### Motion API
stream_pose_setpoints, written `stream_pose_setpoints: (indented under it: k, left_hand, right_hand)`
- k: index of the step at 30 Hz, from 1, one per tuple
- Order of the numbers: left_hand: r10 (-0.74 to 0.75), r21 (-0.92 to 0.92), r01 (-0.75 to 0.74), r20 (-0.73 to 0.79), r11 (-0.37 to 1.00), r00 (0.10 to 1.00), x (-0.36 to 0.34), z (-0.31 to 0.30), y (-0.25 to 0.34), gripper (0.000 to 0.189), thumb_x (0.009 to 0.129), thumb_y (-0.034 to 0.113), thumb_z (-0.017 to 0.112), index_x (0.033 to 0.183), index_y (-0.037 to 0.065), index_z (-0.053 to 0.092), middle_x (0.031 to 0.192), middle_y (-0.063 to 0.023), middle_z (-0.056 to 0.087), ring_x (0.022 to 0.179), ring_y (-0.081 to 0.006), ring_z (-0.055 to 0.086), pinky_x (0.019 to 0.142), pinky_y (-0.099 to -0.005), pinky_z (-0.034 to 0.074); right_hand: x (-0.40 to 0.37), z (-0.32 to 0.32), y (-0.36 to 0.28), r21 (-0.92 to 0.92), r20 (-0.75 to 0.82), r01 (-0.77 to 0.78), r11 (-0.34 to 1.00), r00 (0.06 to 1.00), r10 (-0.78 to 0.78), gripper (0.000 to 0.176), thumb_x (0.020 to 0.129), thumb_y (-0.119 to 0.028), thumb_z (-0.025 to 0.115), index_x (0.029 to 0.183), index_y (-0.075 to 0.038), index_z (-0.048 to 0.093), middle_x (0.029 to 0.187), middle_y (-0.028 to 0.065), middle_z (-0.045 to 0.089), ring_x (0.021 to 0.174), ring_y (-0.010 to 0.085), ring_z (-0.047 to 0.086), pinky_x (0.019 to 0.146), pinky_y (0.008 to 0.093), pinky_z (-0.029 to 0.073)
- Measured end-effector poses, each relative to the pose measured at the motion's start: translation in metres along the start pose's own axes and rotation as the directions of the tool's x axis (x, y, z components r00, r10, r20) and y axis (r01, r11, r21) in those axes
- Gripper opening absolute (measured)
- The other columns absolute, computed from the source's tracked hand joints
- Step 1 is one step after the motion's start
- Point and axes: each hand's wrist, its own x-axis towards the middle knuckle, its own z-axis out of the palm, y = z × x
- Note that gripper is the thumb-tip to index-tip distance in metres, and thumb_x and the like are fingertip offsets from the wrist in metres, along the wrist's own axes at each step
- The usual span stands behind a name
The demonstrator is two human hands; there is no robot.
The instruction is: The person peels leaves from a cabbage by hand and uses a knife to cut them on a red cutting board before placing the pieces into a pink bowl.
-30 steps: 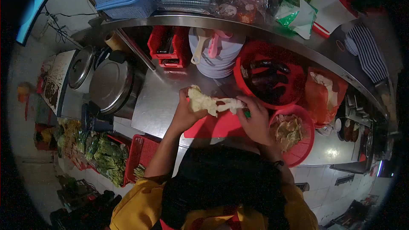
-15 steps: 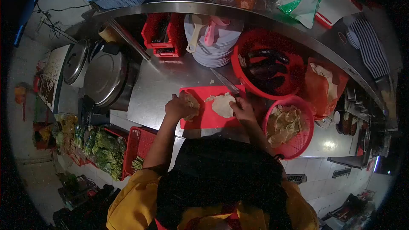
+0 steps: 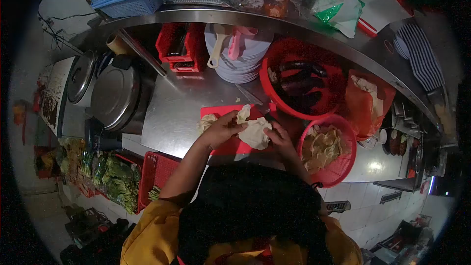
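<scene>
A pale, thin, floppy sheet (image 3: 255,134) with a ragged edge is held between my two hands, over the red cutting board (image 3: 228,147). My left hand (image 3: 225,130) pinches its left side between thumb and fingers, where a small flap stands up. At the right edge, my right hand (image 3: 278,140) grips it with thumb and fingertips. Another crumpled pale piece (image 3: 206,122) lies on the board's left end, partly behind my left hand. A knife (image 3: 249,94) rests across the board's far edge, its blade pointing away to the left.
Right of the board stands a pink colander (image 3: 354,154) of similar pale yellowish pieces. Behind it are a red basin (image 3: 269,86) with eggplants and an orange bag (image 3: 360,108). Stacked plates (image 3: 238,71), red bins (image 3: 181,49) and a lidded pot (image 3: 114,95) stand farther left, below a steel shelf (image 3: 235,15).
My left hand has left the piece on the board's left and moved right to the sheet, which both hands now hold. The whole view has shifted slightly.
</scene>
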Motion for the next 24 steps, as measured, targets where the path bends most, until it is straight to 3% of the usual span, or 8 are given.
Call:
stream_pose_setpoints:
  k: [5,8,10,14,16,17,19,24]
  left_hand:
    - [0.071,0.139,-0.060,-0.077,0.988,0.994,-0.001,0.018,0.007,0.038,0.097,0.014,0.067,0.132,0.003,0.057,0.103,0.0000,0.066,0.096,-0.0099,0.059,0.084,-0.0274,0.048]
    - [0.205,0.275,-0.179,-0.067,0.944,0.976,-0.002,0.020,0.002,0.039,0.096,0.015,0.067,0.132,0.004,0.058,0.100,-0.0025,0.068,0.093,-0.0124,0.062,0.082,-0.0304,0.050]
    - [0.206,0.514,-0.109,-0.135,0.851,0.969,-0.003,0.018,-0.003,0.043,0.095,0.016,0.068,0.135,0.006,0.058,0.093,-0.0070,0.069,0.083,-0.0155,0.065,0.075,-0.0336,0.052]
    - [0.310,0.648,-0.133,-0.166,0.750,0.936,0.005,0.009,-0.035,0.046,0.089,0.023,0.074,0.129,0.005,0.059,0.087,-0.0143,0.069,0.079,-0.0219,0.067,0.071,-0.0375,0.053]
    - [0.315,0.740,0.019,-0.309,0.672,0.898,0.006,0.012,-0.047,0.047,0.081,0.024,0.077,0.118,0.002,0.058,0.087,-0.0203,0.069,0.082,-0.0331,0.070,0.074,-0.0425,0.054]
    - [0.308,0.740,0.025,-0.310,0.672,0.899,0.009,0.010,-0.059,0.047,0.081,0.024,0.077,0.118,0.002,0.058,0.087,-0.0203,0.069,0.082,-0.0331,0.070,0.074,-0.0425,0.054]
    - [0.345,0.806,0.051,-0.309,0.590,0.886,0.019,0.004,-0.089,0.048,0.078,0.028,0.079,0.111,0.002,0.056,0.081,-0.0200,0.068,0.078,-0.0385,0.069,0.074,-0.0487,0.053]
    - [0.407,0.875,0.025,-0.251,0.484,0.878,0.024,0.010,-0.100,0.049,0.074,0.027,0.080,0.109,0.003,0.056,0.091,-0.0208,0.065,0.086,-0.0423,0.064,0.084,-0.0521,0.049]
  right_hand:
    - [0.003,-0.021,0.030,-0.128,0.088,0.159,0.979,0.985,-0.148,0.038,0.101,-0.027,0.062,0.130,-0.003,0.059,0.121,0.0081,0.064,0.108,0.0157,0.060,0.095,0.0314,0.047]
    - [-0.007,0.010,-0.035,-0.274,0.063,0.022,0.961,0.998,-0.005,0.040,0.101,-0.031,0.061,0.130,-0.003,0.060,0.120,0.0088,0.065,0.109,0.0187,0.061,0.097,0.0337,0.047]
    - [-0.005,0.018,-0.044,-0.224,0.029,-0.139,0.965,0.988,0.149,0.027,0.101,-0.023,0.060,0.118,-0.002,0.065,0.110,0.0023,0.065,0.100,0.0093,0.059,0.086,0.0261,0.047]
    - [0.015,0.006,0.013,-0.366,-0.013,-0.149,0.918,0.988,0.155,0.028,0.099,-0.026,0.062,0.112,-0.001,0.067,0.112,0.0086,0.065,0.105,0.0164,0.061,0.089,0.0323,0.048]
    - [0.026,-0.006,0.046,-0.925,0.136,0.254,0.281,0.915,-0.380,0.032,0.094,-0.022,0.062,0.119,-0.002,0.064,0.116,0.0149,0.061,0.107,0.0296,0.059,0.091,0.0404,0.048]
    - [0.026,-0.006,0.048,-0.924,0.134,0.252,0.286,0.917,-0.375,0.032,0.094,-0.022,0.062,0.119,-0.002,0.064,0.116,0.0149,0.061,0.107,0.0296,0.059,0.091,0.0404,0.048]
    - [0.029,-0.005,0.048,-0.997,0.068,0.039,-0.061,0.797,-0.600,0.044,0.086,-0.019,0.063,0.128,-0.005,0.060,0.118,0.0182,0.056,0.106,0.0392,0.055,0.090,0.0463,0.047]
    - [0.038,-0.013,0.052,-0.955,0.146,-0.038,-0.294,0.804,-0.577,0.049,0.084,-0.018,0.059,0.131,-0.005,0.056,0.117,0.0181,0.055,0.102,0.0367,0.056,0.085,0.0439,0.048]
